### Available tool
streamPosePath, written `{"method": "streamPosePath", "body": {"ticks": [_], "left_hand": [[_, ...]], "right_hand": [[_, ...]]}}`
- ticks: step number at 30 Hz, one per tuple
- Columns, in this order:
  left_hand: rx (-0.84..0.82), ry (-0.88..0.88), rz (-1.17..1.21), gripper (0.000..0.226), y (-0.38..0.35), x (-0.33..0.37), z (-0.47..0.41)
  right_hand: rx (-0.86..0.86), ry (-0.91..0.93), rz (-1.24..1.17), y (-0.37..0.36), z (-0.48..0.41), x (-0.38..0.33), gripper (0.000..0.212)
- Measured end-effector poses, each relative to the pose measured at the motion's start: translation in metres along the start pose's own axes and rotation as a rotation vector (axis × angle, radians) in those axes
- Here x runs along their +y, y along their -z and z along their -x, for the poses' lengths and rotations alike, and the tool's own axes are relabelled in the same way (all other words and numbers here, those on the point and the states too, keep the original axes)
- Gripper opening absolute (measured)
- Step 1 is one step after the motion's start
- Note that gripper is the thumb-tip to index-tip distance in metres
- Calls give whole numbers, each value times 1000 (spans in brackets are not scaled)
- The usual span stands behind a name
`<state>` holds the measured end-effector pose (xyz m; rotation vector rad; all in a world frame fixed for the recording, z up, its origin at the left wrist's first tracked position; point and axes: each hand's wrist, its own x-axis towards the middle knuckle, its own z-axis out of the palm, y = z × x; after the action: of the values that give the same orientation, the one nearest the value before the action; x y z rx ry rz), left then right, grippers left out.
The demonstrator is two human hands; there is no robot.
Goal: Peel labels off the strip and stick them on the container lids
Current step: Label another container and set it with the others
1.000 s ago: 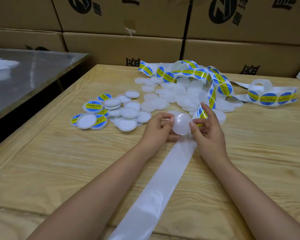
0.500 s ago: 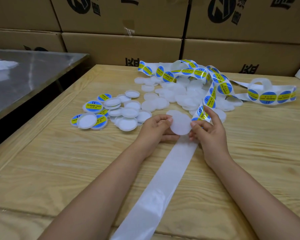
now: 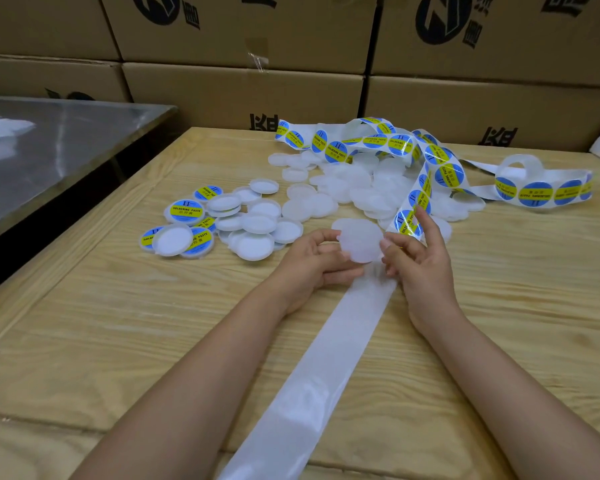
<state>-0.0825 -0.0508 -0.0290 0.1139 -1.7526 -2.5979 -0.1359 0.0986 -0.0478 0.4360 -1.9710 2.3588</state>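
blank lid held in both hands over the strip

the left hand point(image 3: 312, 261) has its fingers curled round the nine o'clock rim of a translucent white round plastic lid point(image 3: 361, 242) and holds it over the strip. the lid's visible face is plain and slightly blurred. the right hand point(image 3: 421, 265) meets the same lid at its three o'clock rim with the thumb tip. its forefinger stretches toward twelve o'clock along the white paper strip of round blue-and-yellow labels point(image 3: 409, 216), and its other fingers curl beneath. whether this hand grips the lid or the strip cannot be told.

from under the lid a bare glossy white backing tape point(image 3: 326, 358) runs toward seven o'clock, between the two forearms, to the near edge of the view. from the right hand the label strip climbs toward twelve o'clock and loops in loose coils, one coil lying out at two o'clock.

beneath those coils, at twelve to one o'clock of the hands, lies a heap of plain translucent lids point(image 3: 357, 188). at ten o'clock sits a smaller cluster of labelled lids point(image 3: 186, 211), some showing "soldering paste", others plain side up.

all of this rests on a pale wooden worktop point(image 3: 118, 323). stacked brown cardboard boxes point(image 3: 243, 95) with black print stand along its far side. a steel-topped table point(image 3: 66, 143) stands beside the worktop at ten o'clock.
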Motion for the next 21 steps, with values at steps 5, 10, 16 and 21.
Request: {"method": "streamPosePath", "body": {"ticks": [5,10,16,21], "left_hand": [[-52,4,-47,21,2,-3,-1],[-36,69,-91,19,-3,-1,-1],[-7,92,-98,29,-4,-2,1],[67,107,30,32,-5,-1,0]], "right_hand": [[-67,66,106,-3,3,2,71],[-135,112,105,-2,5,1,72],[-181,139,174,-5,8,-4,74],[-35,-15,-72,-4,7,-14,29]]}}
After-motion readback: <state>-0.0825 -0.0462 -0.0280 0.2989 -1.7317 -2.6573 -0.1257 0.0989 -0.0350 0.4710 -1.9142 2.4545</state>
